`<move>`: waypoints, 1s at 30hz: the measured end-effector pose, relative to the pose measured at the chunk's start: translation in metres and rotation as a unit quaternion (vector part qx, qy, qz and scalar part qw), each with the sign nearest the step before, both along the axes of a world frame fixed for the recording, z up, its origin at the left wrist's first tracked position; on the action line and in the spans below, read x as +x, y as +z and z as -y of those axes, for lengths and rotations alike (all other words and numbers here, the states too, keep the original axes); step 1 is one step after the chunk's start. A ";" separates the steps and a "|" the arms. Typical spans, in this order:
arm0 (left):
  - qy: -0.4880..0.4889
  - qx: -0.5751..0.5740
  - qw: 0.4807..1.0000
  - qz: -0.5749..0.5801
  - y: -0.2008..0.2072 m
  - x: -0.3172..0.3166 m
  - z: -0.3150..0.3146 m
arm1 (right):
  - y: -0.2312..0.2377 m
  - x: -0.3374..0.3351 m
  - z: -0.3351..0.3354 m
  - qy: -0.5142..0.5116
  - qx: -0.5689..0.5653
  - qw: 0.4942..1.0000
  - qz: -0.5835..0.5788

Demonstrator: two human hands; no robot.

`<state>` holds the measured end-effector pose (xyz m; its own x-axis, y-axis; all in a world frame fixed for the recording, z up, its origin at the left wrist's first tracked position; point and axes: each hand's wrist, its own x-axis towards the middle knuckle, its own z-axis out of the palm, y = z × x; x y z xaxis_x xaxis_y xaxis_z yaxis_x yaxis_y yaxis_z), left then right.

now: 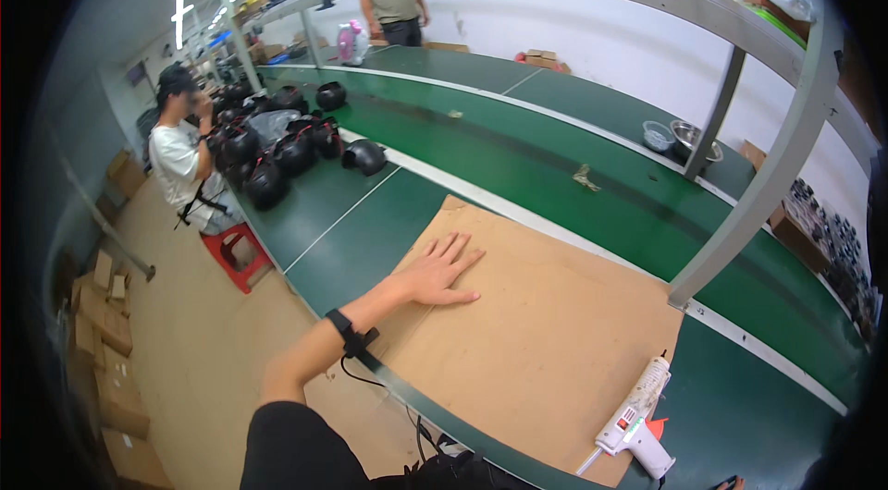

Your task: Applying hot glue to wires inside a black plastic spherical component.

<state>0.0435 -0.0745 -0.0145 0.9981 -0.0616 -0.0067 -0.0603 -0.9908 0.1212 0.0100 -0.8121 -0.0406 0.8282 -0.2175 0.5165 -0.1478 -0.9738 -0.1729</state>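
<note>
My left hand (442, 274) lies palm down on a flat brown cardboard sheet (546, 305), its fingers spread and nothing in them. A black strap with a small block circles that wrist. On the sheet's near right corner rests a white glue gun (638, 421) with an orange trigger, apart from both hands. Only a sliver of my right hand (731, 483) shows at the bottom edge, to the right of the glue gun; whether it holds anything is hidden.
Several black helmets (296, 153) crowd the green table at the left, where a person in white (180, 153) sits. A grey post (768, 185) rises beyond the sheet's right corner. Past the white strip runs a green belt (518, 153); bowls (696, 140) stand behind it.
</note>
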 end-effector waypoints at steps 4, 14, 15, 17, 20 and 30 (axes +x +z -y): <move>0.008 0.036 0.998 0.045 -0.012 -0.003 0.003 | 0.002 -0.003 -0.002 -0.016 -0.013 1.000 -0.008; 0.016 -0.017 0.995 0.102 -0.007 0.011 0.004 | -0.001 -0.004 0.002 -0.005 -0.056 0.998 0.023; 0.019 -0.030 0.993 0.110 -0.007 0.010 0.006 | 0.000 -0.004 0.002 -0.008 -0.051 0.998 0.020; 0.015 -0.035 0.992 0.121 -0.006 0.014 0.004 | 0.004 -0.001 -0.002 0.001 -0.048 0.999 0.020; 0.016 -0.050 0.991 0.125 -0.008 0.013 0.002 | 0.009 -0.002 -0.008 -0.001 -0.036 0.999 0.016; 0.031 -0.052 0.991 0.122 -0.011 0.020 0.008 | -0.093 -0.002 0.105 0.015 -0.034 0.998 0.048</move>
